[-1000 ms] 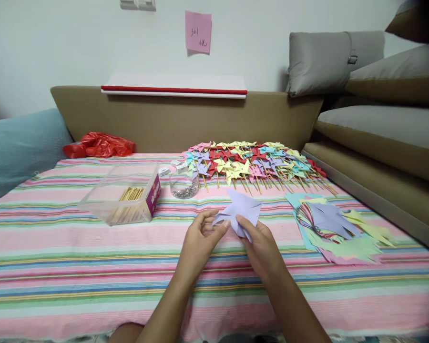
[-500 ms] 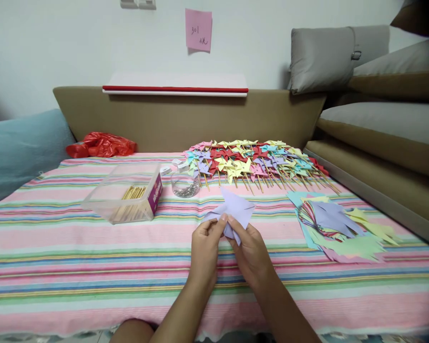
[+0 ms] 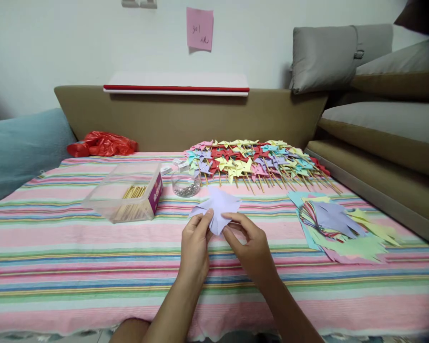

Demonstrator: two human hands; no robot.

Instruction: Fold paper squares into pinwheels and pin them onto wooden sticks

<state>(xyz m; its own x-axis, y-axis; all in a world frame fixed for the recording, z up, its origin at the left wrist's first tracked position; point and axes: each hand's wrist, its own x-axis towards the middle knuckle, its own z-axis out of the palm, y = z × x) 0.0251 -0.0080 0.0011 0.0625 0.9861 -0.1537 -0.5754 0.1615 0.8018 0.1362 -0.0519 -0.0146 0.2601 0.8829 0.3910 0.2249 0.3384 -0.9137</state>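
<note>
A light purple paper pinwheel (image 3: 219, 204) with cut, pointed corners is held up over the striped cloth. My left hand (image 3: 196, 240) pinches it on its left side, thumb on the front and fingers behind. On the lower right edge, my right hand (image 3: 249, 243) has its thumb and index finger closed on the paper, other fingers curled. Just beyond the paper stands a clear round tub (image 3: 186, 185) with small metal pieces in it. To its left is a clear plastic box (image 3: 117, 190) with wooden sticks (image 3: 134, 193) inside.
Finished pinwheels (image 3: 236, 164) on sticks lie in rows at the back. Cut paper sheets (image 3: 343, 238) are stacked to the right, near the stacked cushions (image 3: 382, 116). A red plastic bag (image 3: 103, 144) rests at the back left. The striped cloth (image 3: 93, 267) covers the surface.
Both hands and the purple paper have shifted a little left. The paper has turned, and my right thumb and index finger have moved from its middle to its lower right edge.
</note>
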